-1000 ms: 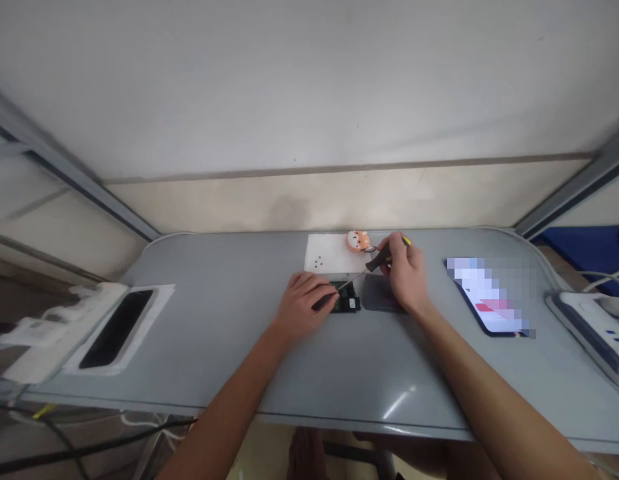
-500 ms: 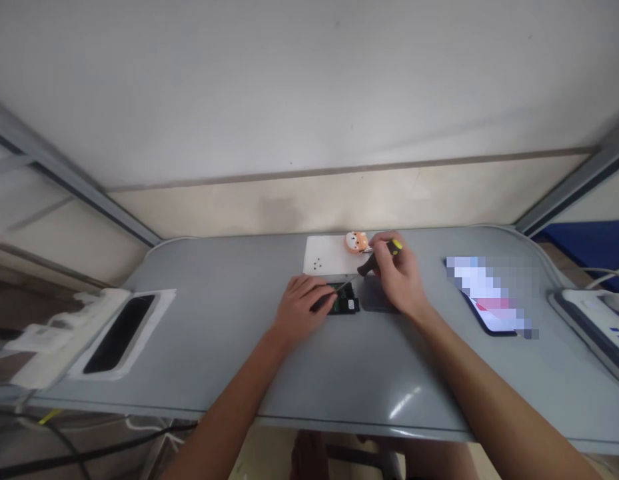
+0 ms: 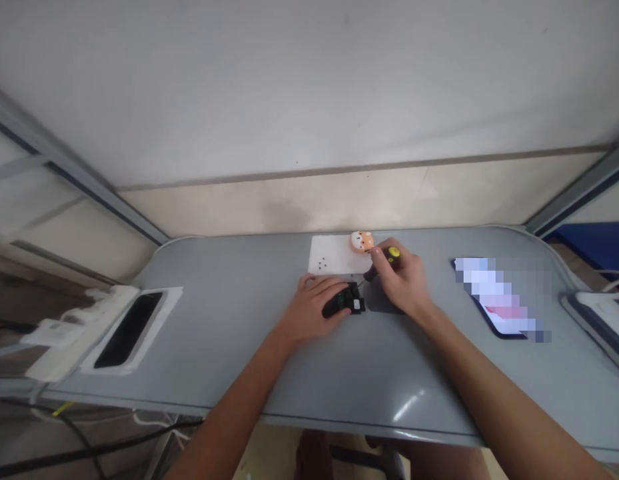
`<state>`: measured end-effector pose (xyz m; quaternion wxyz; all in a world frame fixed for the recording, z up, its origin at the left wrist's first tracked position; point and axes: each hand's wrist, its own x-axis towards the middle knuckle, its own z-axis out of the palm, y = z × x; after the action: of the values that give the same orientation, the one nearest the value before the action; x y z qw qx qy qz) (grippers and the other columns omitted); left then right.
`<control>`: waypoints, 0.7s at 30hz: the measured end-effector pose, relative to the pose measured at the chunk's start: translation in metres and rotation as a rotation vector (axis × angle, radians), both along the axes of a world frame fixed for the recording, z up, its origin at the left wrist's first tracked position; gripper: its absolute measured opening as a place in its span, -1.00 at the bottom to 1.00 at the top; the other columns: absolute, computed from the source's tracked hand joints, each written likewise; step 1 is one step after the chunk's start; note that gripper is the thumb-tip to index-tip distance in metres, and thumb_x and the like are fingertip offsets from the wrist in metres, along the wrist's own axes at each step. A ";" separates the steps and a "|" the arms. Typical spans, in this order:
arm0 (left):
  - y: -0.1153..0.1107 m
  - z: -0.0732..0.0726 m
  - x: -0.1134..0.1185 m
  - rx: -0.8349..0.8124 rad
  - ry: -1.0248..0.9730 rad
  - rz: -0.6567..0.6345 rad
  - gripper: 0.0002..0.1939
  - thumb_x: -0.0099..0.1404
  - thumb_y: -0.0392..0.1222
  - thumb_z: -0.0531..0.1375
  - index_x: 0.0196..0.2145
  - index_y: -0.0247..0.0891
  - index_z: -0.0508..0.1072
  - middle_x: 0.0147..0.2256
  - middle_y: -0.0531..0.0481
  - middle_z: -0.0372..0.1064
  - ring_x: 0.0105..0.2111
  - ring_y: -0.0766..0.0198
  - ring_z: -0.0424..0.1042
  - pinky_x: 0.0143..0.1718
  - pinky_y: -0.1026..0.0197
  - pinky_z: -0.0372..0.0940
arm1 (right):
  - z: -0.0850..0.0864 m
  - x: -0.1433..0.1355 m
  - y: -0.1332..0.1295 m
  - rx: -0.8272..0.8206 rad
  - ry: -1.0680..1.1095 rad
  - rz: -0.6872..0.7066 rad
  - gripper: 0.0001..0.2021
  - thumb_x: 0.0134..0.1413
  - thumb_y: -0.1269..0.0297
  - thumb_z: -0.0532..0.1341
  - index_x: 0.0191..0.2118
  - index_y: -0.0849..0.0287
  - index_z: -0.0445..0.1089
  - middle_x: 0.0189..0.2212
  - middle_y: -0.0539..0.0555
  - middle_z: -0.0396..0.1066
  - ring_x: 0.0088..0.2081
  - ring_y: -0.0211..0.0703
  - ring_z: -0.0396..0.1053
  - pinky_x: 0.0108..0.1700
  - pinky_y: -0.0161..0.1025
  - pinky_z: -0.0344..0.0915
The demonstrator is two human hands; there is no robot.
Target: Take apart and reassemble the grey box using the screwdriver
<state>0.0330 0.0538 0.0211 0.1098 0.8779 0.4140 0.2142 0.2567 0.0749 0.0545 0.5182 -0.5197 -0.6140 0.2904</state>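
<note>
My left hand (image 3: 314,308) is closed around the left part of an opened black device (image 3: 356,308), where a bit of green circuit board shows. Its thumb lies along the near edge and its fingers across the top. In my right hand (image 3: 403,280) is a screwdriver (image 3: 393,254) with a black and yellow handle. The shaft slants down to the left, and the tip is at the device's upper right part; whether it touches a screw is too small to tell. A dark flat panel (image 3: 384,301) lies partly beneath my right hand.
Several tiny dark screws (image 3: 322,264) lie on a white sheet (image 3: 334,250), with an orange and white animal-faced object (image 3: 362,241) at its right. A lit phone (image 3: 499,300) and a white power strip (image 3: 599,320) are rightward. At left are a black phone-shaped object (image 3: 129,330) and another strip (image 3: 84,327).
My left hand has slid right over the device and covers more of its board. The screwdriver tip has moved from the board's left part to its upper right. The view has shifted slightly.
</note>
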 end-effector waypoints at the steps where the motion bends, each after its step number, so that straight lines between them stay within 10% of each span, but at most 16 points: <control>1: 0.000 0.000 0.000 0.007 -0.003 0.000 -0.57 0.43 -0.01 0.23 0.22 -0.04 0.39 0.19 -0.03 0.45 0.20 0.07 0.40 0.32 -0.09 0.02 | 0.000 0.000 0.000 -0.002 -0.005 0.000 -0.62 0.31 -0.12 0.17 -0.31 0.11 0.39 -0.57 -0.02 0.48 -0.54 -0.23 0.32 -0.42 -0.27 0.21; 21: 0.001 -0.002 0.000 0.048 -0.025 -0.021 -0.57 0.42 -0.01 0.24 0.20 -0.10 0.38 0.19 -0.06 0.46 0.19 0.07 0.41 0.30 -0.09 0.02 | 0.016 -0.017 -0.002 -0.021 -0.167 0.111 -0.67 0.31 -0.08 0.16 -0.32 0.08 0.29 -0.54 -0.06 0.29 -0.50 -0.22 0.19 -0.38 -0.23 0.14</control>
<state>0.0329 0.0545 0.0189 0.0961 0.8819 0.3979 0.2339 0.2392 0.0726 0.0705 0.4426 -0.5128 -0.6800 0.2808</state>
